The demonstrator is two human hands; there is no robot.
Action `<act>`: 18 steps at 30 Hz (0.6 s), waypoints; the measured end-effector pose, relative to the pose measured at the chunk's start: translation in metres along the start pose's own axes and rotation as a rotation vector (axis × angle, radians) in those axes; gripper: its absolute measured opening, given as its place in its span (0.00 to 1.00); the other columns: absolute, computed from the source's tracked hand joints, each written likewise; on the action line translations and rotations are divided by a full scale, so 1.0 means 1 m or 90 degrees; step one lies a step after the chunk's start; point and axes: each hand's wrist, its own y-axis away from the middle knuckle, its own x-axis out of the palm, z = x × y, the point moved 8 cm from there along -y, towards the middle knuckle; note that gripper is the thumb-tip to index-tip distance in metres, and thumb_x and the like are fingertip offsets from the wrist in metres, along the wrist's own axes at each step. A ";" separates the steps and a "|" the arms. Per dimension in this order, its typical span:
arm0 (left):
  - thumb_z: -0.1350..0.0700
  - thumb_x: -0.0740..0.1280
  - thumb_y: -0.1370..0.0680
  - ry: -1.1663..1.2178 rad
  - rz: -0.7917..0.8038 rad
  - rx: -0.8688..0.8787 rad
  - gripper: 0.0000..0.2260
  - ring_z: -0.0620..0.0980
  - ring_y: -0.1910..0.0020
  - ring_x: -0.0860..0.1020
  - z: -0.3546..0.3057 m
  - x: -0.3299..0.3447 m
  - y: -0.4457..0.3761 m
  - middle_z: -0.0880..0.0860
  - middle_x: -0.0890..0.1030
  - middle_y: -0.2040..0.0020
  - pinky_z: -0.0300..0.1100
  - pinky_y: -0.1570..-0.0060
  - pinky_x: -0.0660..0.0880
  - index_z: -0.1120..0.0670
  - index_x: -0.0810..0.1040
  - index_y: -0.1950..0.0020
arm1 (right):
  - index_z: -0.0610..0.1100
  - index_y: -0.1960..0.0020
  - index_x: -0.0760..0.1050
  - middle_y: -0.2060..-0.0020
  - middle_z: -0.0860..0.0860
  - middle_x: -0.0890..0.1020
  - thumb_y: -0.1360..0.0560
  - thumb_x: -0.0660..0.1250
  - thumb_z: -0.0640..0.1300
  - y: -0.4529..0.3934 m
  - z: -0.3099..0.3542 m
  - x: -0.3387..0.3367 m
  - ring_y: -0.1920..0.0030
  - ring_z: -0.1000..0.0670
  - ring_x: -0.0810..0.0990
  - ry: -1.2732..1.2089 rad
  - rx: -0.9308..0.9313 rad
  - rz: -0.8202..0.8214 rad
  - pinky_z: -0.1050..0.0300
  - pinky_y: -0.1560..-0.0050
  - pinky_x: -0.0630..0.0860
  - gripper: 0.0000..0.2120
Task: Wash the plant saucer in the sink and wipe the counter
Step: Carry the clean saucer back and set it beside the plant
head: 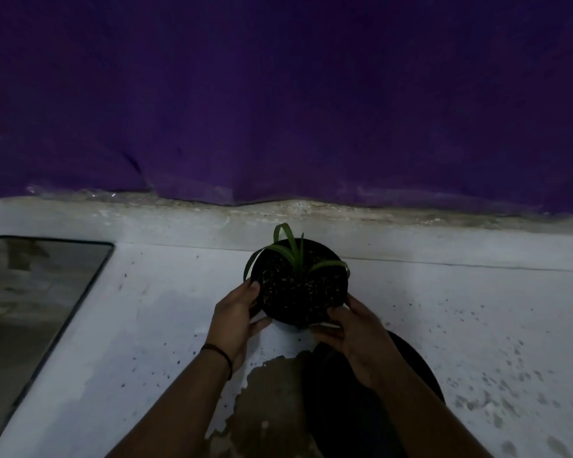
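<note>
A black plant pot (300, 285) filled with dark soil and a few green leaves sits near the back of the white counter (166, 305). My left hand (237, 317) grips its left side and my right hand (354, 332) grips its right front side. Under my right forearm lies a round black plant saucer (344, 408), mostly hidden by the arm. A brown wet stain (272, 401) spreads on the counter just left of the saucer. Dark soil specks are scattered over the counter.
A sink (30, 312) with a dark rim is sunk into the counter at the left. A purple wall (278, 94) rises behind the counter, with a rough pale ledge (311, 213) at its foot.
</note>
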 end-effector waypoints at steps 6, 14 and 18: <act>0.53 0.62 0.21 -0.013 0.022 0.074 0.12 0.51 0.46 0.80 -0.040 0.010 0.035 0.51 0.82 0.45 0.43 0.52 0.81 0.51 0.78 0.38 | 0.47 0.31 0.70 0.49 0.43 0.83 0.22 0.62 0.41 0.029 0.037 0.006 0.57 0.45 0.85 0.007 -0.053 0.023 0.55 0.59 0.81 0.19; 0.51 0.62 0.21 -0.038 -0.019 0.148 0.11 0.50 0.47 0.79 -0.068 0.038 0.100 0.48 0.81 0.46 0.52 0.44 0.77 0.49 0.78 0.41 | 0.46 0.42 0.77 0.55 0.43 0.86 0.23 0.61 0.38 0.083 0.076 -0.015 0.54 0.40 0.85 -0.009 -0.101 0.041 0.52 0.56 0.81 0.12; 0.51 0.62 0.21 -0.044 -0.017 0.145 0.13 0.52 0.47 0.79 -0.063 0.060 0.132 0.48 0.81 0.46 0.54 0.43 0.77 0.52 0.78 0.39 | 0.43 0.47 0.79 0.57 0.41 0.85 0.23 0.62 0.37 0.115 0.087 -0.044 0.59 0.42 0.85 -0.012 -0.120 0.029 0.53 0.58 0.81 0.09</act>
